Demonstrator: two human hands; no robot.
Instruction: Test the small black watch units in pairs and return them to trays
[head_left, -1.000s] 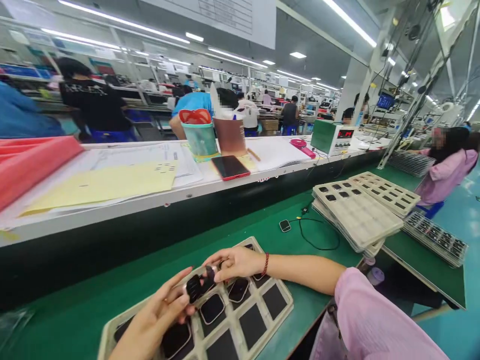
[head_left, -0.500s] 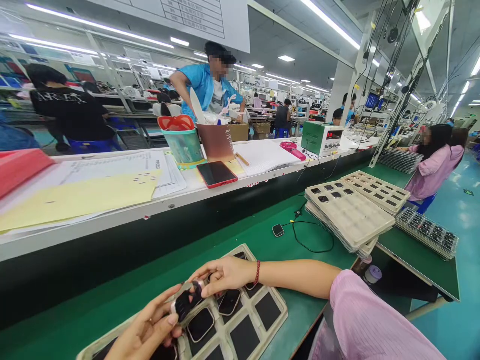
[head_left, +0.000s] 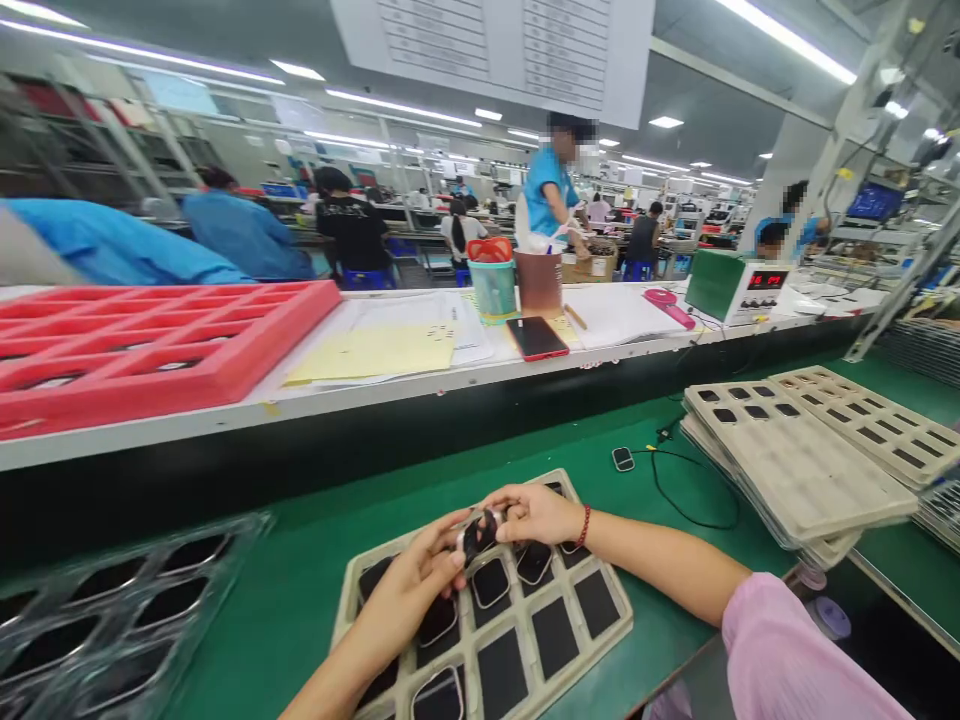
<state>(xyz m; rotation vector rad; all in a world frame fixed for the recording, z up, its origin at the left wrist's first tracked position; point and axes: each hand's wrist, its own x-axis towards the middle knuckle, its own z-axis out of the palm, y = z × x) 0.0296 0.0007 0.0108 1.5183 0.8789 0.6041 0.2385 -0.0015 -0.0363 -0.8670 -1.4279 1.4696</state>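
Note:
Above a beige compartment tray (head_left: 627,630) on the green bench, I hold a small smartwatch body (head_left: 474,537) with a glossy dark face and a pale metal rim. My left hand (head_left: 420,575) pinches its near left side between thumb and fingers. The fingers of my right hand (head_left: 541,514), closed at its right end, hide part of it. Below, a rounded-square watch body (head_left: 491,583) lies in a compartment, and another watch body (head_left: 534,562) sits tilted just to its right. Several other compartments show dark bottoms or dark-faced pieces.
A clear plastic tray (head_left: 142,625) of dark screens lies left. Stacked beige trays (head_left: 802,460) stand right, near a cabled watch-like piece (head_left: 623,459). On the white shelf are a red foam tray (head_left: 247,345), a phone (head_left: 537,338), cups and a power supply (head_left: 739,287). Co-workers sit or stand beyond.
The view has swung left, bringing the red foam tray and clear tray into sight. Both hands still hold the watch body over the beige tray, in nearly the same pose.

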